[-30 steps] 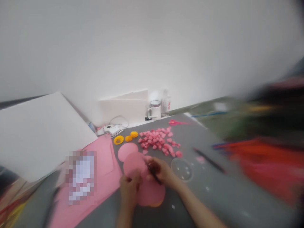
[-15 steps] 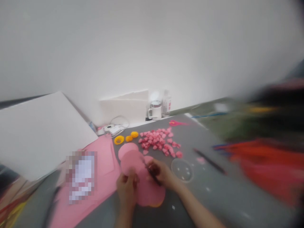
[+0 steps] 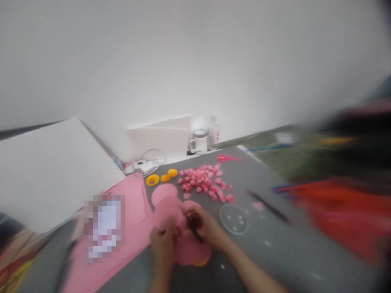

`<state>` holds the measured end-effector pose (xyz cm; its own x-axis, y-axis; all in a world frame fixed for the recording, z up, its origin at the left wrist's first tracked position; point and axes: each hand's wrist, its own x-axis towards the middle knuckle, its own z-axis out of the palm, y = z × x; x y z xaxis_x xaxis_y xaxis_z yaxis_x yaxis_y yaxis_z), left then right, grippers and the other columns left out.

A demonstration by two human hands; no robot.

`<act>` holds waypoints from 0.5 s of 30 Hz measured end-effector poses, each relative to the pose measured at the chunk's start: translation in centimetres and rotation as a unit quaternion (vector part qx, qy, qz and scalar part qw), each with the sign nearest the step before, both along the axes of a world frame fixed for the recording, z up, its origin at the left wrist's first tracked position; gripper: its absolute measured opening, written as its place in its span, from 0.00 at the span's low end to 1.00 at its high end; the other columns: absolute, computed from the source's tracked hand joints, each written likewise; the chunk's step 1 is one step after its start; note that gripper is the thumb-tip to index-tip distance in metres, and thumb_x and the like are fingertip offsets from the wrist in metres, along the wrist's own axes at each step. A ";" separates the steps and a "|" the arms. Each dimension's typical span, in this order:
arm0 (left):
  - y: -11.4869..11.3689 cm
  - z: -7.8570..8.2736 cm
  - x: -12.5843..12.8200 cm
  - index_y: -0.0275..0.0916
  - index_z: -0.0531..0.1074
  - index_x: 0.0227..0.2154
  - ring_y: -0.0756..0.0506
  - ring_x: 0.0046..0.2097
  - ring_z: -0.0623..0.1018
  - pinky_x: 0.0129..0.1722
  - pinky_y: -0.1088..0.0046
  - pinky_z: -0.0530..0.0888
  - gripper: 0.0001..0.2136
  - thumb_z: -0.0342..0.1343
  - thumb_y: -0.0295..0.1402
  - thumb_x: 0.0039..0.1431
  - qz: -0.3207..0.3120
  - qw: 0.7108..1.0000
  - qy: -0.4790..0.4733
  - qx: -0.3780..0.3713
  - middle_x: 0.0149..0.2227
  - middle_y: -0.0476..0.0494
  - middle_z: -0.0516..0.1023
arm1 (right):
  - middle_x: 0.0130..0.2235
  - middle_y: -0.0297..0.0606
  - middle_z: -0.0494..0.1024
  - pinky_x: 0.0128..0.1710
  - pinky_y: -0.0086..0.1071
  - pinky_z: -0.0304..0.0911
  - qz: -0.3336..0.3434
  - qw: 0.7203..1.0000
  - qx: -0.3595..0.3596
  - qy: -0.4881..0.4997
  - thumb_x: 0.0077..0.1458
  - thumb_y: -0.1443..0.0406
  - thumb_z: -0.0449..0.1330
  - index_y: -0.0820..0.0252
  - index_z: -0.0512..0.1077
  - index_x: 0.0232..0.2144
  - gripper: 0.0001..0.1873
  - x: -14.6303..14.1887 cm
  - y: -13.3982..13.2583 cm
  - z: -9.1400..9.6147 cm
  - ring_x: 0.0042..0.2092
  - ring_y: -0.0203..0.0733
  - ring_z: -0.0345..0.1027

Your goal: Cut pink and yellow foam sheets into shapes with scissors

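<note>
Slightly left of the table's middle, my left hand [image 3: 164, 240] pinches the lower edge of a round pink paper piece [image 3: 166, 211], holding it raised. My right hand [image 3: 201, 224] is closed around a dark slim tool [image 3: 194, 230], its tip at the right edge of that paper; blur hides its exact kind. More round pink paper pieces [image 3: 192, 250] lie below and behind the hands, with a bit of orange-yellow at their lower edge. Beyond them is a heap of small pink paper pieces [image 3: 200, 179]. Yellow rolled pieces [image 3: 152, 180] sit to its left.
A clear round disc [image 3: 233, 219] and a dark pencil-like stick [image 3: 269, 206] lie right of my hands. Pink-handled scissors [image 3: 227, 158], a white mug [image 3: 200, 142] and a bottle [image 3: 214, 132] stand farther back. Pink sheets [image 3: 131, 203] cover the left; red material [image 3: 339, 219] lies right.
The raised pink paper has tilted and shifted slightly left and down in my left hand. My right hand with the dark tool has moved a little left, closer to the left hand.
</note>
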<state>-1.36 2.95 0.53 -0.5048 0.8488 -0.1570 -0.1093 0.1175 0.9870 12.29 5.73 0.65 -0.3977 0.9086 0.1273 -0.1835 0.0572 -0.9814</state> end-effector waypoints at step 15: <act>-0.1 0.9 0.3 0.37 0.60 0.10 0.54 0.14 0.60 0.13 0.77 0.58 0.18 0.62 0.41 0.37 -0.004 1.000 -0.004 -0.011 0.10 0.54 0.59 | 0.21 0.28 0.67 0.18 0.24 0.54 -0.039 0.999 -0.005 -0.022 0.36 0.59 0.68 0.56 0.65 0.29 0.18 -0.5 -0.3 0.3 0.22 0.32 0.59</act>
